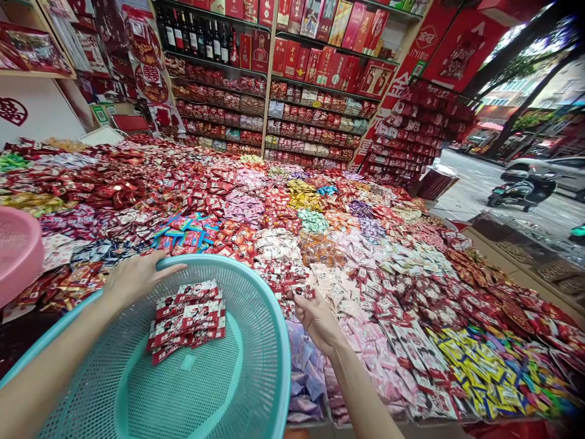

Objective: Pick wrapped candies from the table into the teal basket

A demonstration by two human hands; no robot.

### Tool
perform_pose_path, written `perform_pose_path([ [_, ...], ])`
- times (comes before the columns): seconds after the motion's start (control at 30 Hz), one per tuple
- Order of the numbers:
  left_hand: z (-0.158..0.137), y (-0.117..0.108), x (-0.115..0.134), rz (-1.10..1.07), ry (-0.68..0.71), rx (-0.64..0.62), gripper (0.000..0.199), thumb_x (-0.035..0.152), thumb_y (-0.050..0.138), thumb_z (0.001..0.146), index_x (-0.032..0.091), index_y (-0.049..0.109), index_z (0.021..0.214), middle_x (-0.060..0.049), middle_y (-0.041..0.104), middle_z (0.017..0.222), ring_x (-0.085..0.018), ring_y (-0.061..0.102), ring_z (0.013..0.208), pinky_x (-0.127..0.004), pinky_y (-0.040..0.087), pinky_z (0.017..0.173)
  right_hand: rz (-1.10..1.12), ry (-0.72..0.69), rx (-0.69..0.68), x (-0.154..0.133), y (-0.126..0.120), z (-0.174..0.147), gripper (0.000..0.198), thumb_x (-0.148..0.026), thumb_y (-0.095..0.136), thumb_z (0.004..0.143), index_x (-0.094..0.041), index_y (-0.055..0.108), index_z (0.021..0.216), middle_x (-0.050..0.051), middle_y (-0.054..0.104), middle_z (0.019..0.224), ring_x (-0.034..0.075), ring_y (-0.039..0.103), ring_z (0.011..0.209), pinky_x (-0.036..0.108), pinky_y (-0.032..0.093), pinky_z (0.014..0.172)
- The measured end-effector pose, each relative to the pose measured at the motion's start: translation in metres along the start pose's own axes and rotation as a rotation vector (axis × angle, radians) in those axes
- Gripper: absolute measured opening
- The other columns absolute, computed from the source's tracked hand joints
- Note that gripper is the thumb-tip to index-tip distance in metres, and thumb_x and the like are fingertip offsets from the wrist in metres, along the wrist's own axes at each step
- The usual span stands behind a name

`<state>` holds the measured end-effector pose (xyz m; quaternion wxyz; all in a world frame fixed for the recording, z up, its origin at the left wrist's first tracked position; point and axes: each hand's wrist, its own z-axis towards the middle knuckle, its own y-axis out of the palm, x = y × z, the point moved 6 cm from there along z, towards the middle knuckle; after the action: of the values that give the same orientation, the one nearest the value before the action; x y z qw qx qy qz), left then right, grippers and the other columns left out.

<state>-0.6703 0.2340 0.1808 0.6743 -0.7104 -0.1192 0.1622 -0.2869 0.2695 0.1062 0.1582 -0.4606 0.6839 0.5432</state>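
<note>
My left hand (pixel 137 275) grips the far rim of a turquoise plastic basket (pixel 262 305), its thumb lying along the inner side. Inside the basket, a loose stack of red-and-white candy packets (pixel 192 317) rests toward the far left of the floor. To the right of the basket, my right hand (pixel 316 320) is closed, thumb and fingers pinched on a small red-and-white candy packet (pixel 303 292). That hand is just above the candy display, beside cream-coloured packets (pixel 337 286) and similar red-and-white ones. Lavender packets (pixel 304 366) lie nearer to me.
A pink basket (pixel 18 253) stands at the left edge. Heaps of wrapped sweets cover the wide display, with yellow packets (pixel 478 372) at the front right. Shelves of bottles (pixel 194 36) and red boxes (pixel 315 67) rise behind. A scooter (pixel 525 189) is parked on the street.
</note>
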Motion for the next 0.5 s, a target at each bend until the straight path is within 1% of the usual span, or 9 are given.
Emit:
perform_pose_path([
  [0.07,-0.001,-0.001,0.003,-0.009,0.008,-0.008,0.085,0.084,0.016,0.074,0.021,0.056,0.116,-0.019,0.070,0.098,-0.042,0.064,0.094,-0.045,0.047,0.075,-0.019,-0.039,0.019,0.001,-0.003,-0.002,0.056,-0.019,0.089,0.057,-0.024,0.049,0.095,-0.006,0.063,0.073,0.004,0.053,0.054,0.014,0.045,0.051],
  [0.23,0.000,-0.002,0.006,-0.022,0.009,-0.013,0.084,0.082,0.019,0.075,0.019,0.057,0.116,-0.020,0.070,0.099,-0.042,0.064,0.094,-0.046,0.047,0.076,-0.081,-0.103,0.071,0.005,-0.013,-0.001,0.057,-0.023,0.090,0.054,-0.023,0.052,0.097,-0.007,0.061,0.073,0.005,0.051,0.052,0.016,0.042,0.047],
  [0.37,0.000,-0.003,0.007,-0.039,0.015,-0.010,0.085,0.082,0.022,0.075,0.018,0.057,0.119,-0.019,0.070,0.099,-0.043,0.064,0.094,-0.047,0.046,0.076,-0.167,-0.104,0.105,0.008,-0.017,0.000,0.056,-0.028,0.090,0.053,-0.021,0.052,0.094,-0.007,0.059,0.067,0.005,0.049,0.047,0.017,0.038,0.044],
  [0.5,0.000,-0.006,0.013,-0.080,0.026,0.000,0.079,0.081,0.026,0.075,0.020,0.059,0.113,-0.018,0.069,0.095,-0.043,0.063,0.095,-0.048,0.046,0.077,-0.227,-0.108,0.123,0.008,-0.018,-0.002,0.052,-0.030,0.090,0.053,-0.020,0.052,0.088,-0.006,0.061,0.068,0.005,0.050,0.046,0.019,0.038,0.044],
])
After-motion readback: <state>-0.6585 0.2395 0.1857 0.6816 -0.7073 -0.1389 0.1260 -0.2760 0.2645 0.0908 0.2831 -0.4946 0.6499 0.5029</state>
